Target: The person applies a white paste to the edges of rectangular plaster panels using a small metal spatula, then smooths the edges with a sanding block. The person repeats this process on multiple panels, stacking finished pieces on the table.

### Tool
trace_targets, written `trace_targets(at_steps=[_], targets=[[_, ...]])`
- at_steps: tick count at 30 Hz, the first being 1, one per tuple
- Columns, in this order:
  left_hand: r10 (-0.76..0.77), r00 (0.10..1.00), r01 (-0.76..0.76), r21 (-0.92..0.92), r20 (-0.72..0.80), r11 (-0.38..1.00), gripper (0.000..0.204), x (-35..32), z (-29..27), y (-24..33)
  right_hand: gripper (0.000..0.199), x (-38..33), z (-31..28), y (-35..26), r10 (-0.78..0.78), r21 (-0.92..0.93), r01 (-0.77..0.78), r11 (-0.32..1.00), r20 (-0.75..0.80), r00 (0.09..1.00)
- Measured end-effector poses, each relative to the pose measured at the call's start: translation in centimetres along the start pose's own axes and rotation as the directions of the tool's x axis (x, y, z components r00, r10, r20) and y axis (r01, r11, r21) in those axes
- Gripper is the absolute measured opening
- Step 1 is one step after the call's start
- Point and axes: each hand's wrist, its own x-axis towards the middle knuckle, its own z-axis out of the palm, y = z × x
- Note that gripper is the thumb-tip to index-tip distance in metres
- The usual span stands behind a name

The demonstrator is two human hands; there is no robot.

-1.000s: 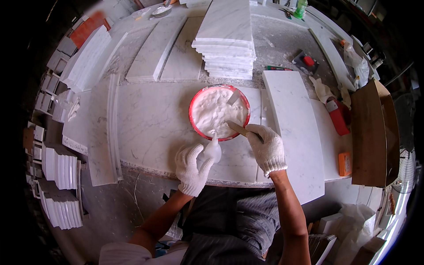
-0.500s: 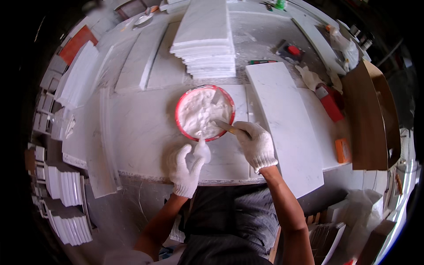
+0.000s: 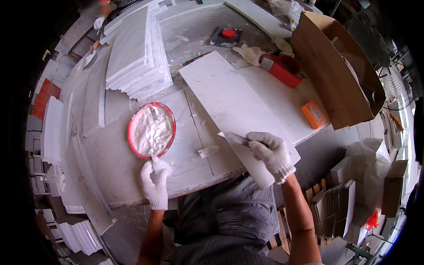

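Observation:
My right hand [image 3: 273, 155], in a white knit glove, grips a putty knife [image 3: 237, 138] with a dab of white paste at its blade tip. The blade is over a long white marble slab [image 3: 225, 92] lying at an angle across the worktop. To the left is a round red-rimmed tub [image 3: 174, 132] full of white paste [image 3: 152, 132]. A second flat metal blade [image 3: 153, 114] stands in that paste at the far side. My left hand [image 3: 155, 183], gloved too, pinches the tub's near rim between thumb and fingers.
A stack of marble slabs [image 3: 132, 48] stands beyond the tub. A small whitish strip [image 3: 208, 151] lies beside the angled slab. Farther right are a red tape dispenser-like object [image 3: 282, 73], an orange box [image 3: 313, 115] and a tall cardboard box [image 3: 309, 39]. Another person's gloved hand [image 3: 99, 23] shows far left.
My right hand has lifted the putty knife out of the paste and carried it right, over the slab. The view has turned right. My left hand stays at the tub's rim.

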Motion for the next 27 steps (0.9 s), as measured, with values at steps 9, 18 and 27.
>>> trace_targets(at_steps=[9,18,27], targets=[[-0.062,0.997,0.064,-0.063,0.035,0.996,0.049,0.3,0.1,1.2,0.021,-2.6,-9.7,1.4,-0.059,-0.098,0.025,0.995,-0.356,0.933],[-0.019,0.997,0.014,0.066,0.079,0.998,0.037,-0.9,0.9,3.6,0.026,0.2,-11.8,2.1,-0.045,-0.089,0.012,0.996,-0.383,0.922],[0.154,0.972,-0.159,0.013,0.176,0.987,0.033,-3.2,4.2,6.1,0.024,2.6,-10.7,3.2,-0.447,-0.535,0.254,0.806,-0.268,0.853]])
